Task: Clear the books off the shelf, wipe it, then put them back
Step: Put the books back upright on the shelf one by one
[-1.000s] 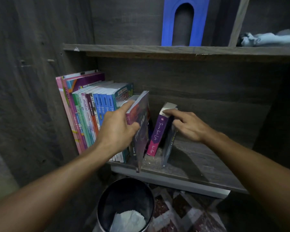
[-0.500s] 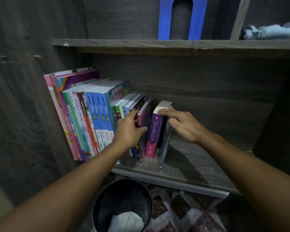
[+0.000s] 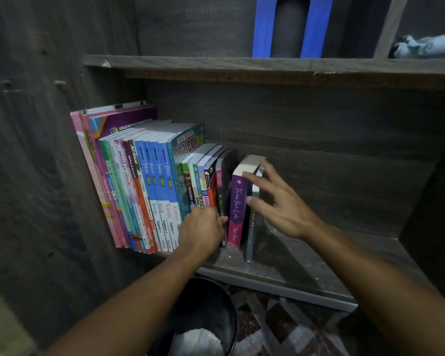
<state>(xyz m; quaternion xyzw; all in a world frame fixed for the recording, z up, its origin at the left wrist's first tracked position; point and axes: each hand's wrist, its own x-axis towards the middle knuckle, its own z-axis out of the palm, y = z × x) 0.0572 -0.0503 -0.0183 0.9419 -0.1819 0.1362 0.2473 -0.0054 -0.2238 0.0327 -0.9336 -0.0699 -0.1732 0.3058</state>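
Near the shelf's (image 3: 306, 273) front edge, your open right hand (image 3: 280, 209) props the purple novel (image 3: 235, 209) upright so your curled left hand (image 3: 202, 231), grip unclear, seats the dark book (image 3: 225, 181) alongside.

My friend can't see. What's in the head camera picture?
Two hands reach a row of upright books on a wooden shelf. The left hand touches a dark book; the right hand rests open on a purple book.
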